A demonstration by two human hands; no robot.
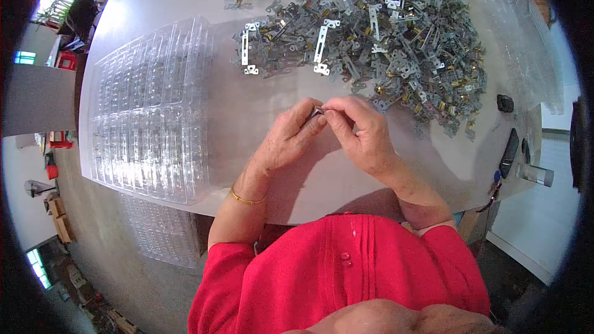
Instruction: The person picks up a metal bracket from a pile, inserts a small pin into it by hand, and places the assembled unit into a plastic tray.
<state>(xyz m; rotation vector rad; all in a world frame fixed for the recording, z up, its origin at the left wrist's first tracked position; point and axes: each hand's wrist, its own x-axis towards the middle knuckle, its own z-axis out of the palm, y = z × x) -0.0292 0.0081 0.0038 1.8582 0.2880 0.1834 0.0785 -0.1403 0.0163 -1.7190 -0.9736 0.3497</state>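
Close together over the near middle of the table, my two hands meet at the fingertips. A small metal part shows between the thumb and fingers of my left hand, mostly covered by them. The thumb and forefinger of my right hand pinch at the end of that same part. Beyond the hands spreads a large heap of stamped metal brackets, grey with some brass-coloured pieces. Two long bright brackets, one at the left edge and one nearer the middle, lie at the heap's near left side.
Stacked clear plastic trays with rows of compartments cover the table's left side. More clear plastic sheets lie at the far right. By the right edge are a small black object, a dark flat object and a clear cylinder.
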